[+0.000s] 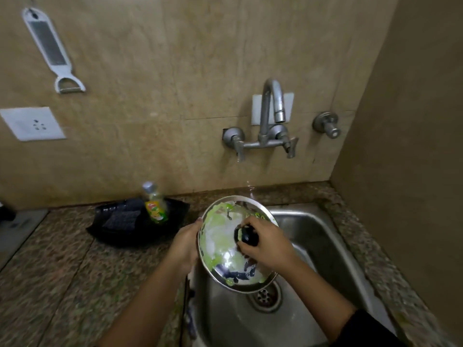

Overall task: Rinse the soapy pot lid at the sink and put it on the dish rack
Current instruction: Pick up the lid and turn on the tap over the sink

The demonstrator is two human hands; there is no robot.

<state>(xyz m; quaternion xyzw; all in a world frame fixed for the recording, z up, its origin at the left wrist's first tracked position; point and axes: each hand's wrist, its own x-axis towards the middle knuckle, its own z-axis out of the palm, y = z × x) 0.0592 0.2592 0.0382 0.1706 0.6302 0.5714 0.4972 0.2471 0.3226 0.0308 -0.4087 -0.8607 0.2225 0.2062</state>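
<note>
A steel pot lid, smeared with green and white soap foam, is held tilted over the left part of the steel sink. My right hand grips the lid's black knob. My left hand holds the lid's left rim, with the thumb on the edge. A thin trickle of water falls from the left tap handle of the wall tap onto the lid's far edge. No dish rack is in view.
A black tray with a scrubber and a dish soap bottle sits on the granite counter left of the sink. The sink drain lies below the lid. A grater and a socket are on the wall.
</note>
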